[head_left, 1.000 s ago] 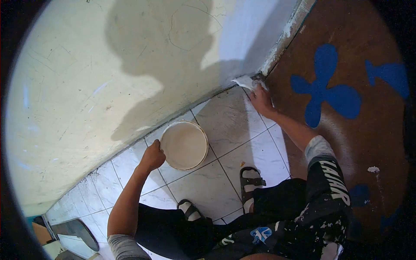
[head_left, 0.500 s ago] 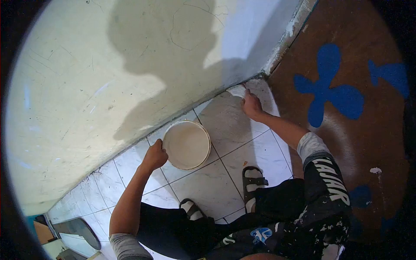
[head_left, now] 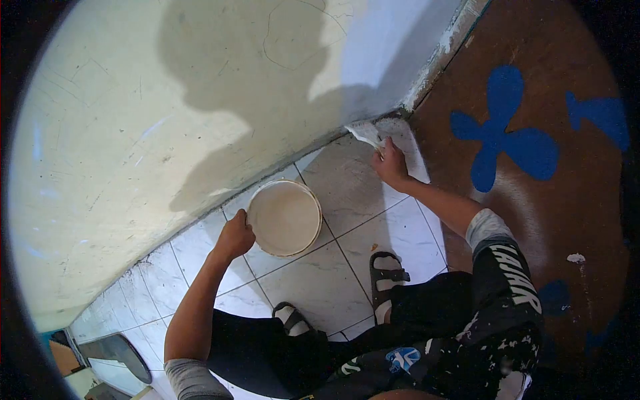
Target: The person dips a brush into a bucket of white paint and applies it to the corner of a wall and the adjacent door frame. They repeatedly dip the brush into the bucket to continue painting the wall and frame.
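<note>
My left hand (head_left: 236, 235) is closed on the left rim of a round bucket (head_left: 285, 219), which holds pale, whitish paint. In my right hand (head_left: 392, 164) is a paintbrush (head_left: 366, 134) with white-coated bristles. Its bristle end is at the bottom edge of the cream wall (head_left: 220, 87), close to the corner. Behind my fingers, most of the brush handle is hidden. A whiter painted patch (head_left: 380, 47) covers the wall near the corner.
A brown surface with blue flower shapes (head_left: 497, 133) rises on the right. White floor tiles (head_left: 307, 280) lie under my sandalled feet (head_left: 387, 280). At the lower left is a dark rounded object (head_left: 120, 353). Shadows fall on the wall.
My right hand has shifted slightly down and the brush has tilted, its bristles now further left along the wall's base and more visible. My left hand and the bucket have moved slightly left and up in view.
</note>
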`<state>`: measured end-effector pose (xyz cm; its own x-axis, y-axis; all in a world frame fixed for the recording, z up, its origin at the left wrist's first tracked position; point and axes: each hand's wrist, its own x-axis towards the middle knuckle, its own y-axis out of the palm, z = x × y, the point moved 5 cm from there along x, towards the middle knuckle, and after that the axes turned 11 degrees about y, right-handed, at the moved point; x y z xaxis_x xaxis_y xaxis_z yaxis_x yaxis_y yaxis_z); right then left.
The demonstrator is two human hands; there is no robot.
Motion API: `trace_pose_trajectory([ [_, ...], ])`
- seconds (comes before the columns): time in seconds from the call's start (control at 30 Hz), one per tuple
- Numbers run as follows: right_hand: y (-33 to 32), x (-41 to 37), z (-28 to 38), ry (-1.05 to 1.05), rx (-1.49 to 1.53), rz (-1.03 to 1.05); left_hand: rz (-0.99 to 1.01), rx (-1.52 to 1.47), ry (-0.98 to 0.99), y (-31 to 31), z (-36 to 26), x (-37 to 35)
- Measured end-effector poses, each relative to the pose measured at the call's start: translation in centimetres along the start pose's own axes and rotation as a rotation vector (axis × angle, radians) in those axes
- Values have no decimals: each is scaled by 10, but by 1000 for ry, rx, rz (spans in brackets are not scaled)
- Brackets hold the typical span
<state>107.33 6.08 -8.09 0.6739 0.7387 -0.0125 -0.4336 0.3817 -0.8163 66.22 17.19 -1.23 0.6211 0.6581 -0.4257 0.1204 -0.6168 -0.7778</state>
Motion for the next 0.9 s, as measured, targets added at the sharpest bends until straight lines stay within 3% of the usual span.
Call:
trace_pose_trajectory([
  [0.13, 13, 7, -16, 66, -74, 77, 9, -24, 18, 0, 1, 1],
  [0.23, 22, 13, -12, -91, -109, 10, 21, -9, -3, 0, 2, 2],
  [0.33, 31, 27, -5, -48, -96, 21, 2, -5, 20, 1, 5, 3],
  [0.43, 37, 37, 1, 43, -157, 158, 9, 2, 37, 1, 4, 3],
  [0.63, -5, 45, 23, -30, -164, 96, -5, -2, 17, 1, 4, 3],
  [0.9, -96, 10, 55, -160, 92, -260, -11, -7, 44, 2, 5, 2],
])
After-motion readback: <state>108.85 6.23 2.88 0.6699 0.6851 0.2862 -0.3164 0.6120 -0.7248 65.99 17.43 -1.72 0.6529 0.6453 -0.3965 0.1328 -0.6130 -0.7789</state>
